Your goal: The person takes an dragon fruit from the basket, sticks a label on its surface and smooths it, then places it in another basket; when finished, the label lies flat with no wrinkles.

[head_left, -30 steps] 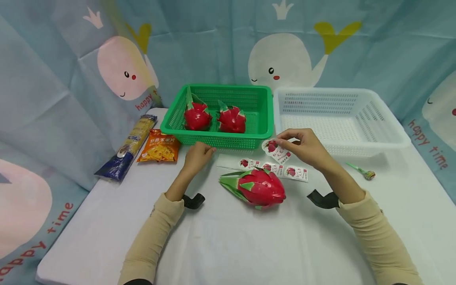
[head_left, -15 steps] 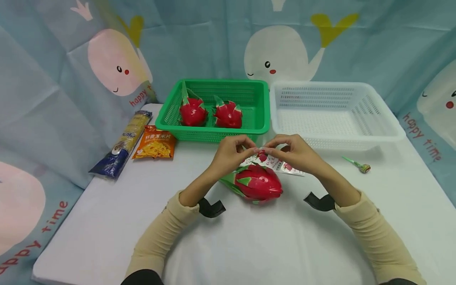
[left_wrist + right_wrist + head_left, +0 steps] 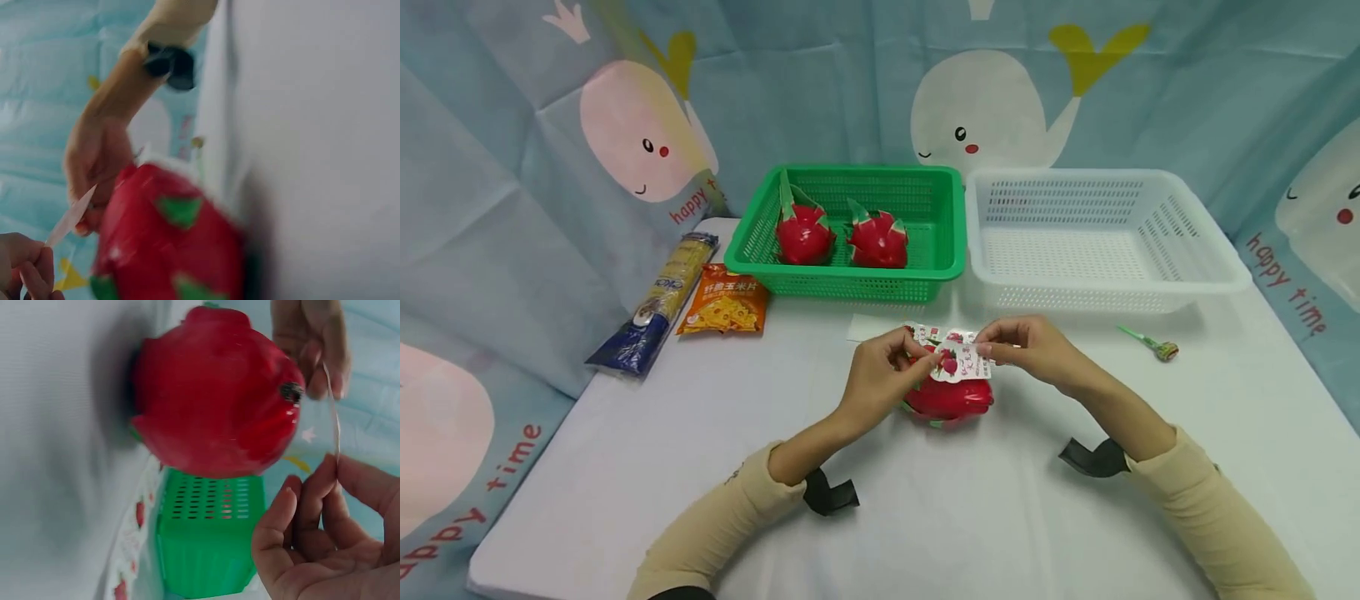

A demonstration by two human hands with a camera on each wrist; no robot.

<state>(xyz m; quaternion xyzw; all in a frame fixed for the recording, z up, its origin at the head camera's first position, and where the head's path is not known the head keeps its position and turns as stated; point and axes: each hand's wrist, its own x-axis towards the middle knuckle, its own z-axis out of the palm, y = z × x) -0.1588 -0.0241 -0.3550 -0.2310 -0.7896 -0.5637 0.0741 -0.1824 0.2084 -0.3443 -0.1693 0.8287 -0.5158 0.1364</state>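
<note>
A white sticker (image 3: pixel 961 365) printed with a dragon fruit is stretched between both hands. My left hand (image 3: pixel 883 375) pinches its left edge, and my right hand (image 3: pixel 1037 354) pinches the right edge. Right below it lies a red dragon fruit (image 3: pixel 953 402), its top and leafy end partly covered by the sticker and left hand. In the right wrist view the sticker (image 3: pixel 335 425) appears edge-on, apart from the fruit (image 3: pixel 212 394). Behind the fruit a strip of stickers (image 3: pixel 867 327) lies on the table, partly hidden by the hands.
A green basket (image 3: pixel 850 285) with two dragon fruits (image 3: pixel 805 236) stands at the back, beside a white basket (image 3: pixel 1090 287). At left lie a pasta packet (image 3: pixel 658 304) and an orange snack bag (image 3: pixel 726 304). A lollipop (image 3: pixel 1165 351) lies at right on the white-covered table (image 3: pixel 962 517).
My left hand has come in from the left and taken the sticker's other edge. Both hands have brought the sticker nearer, over the dragon fruit, and spread it flat.
</note>
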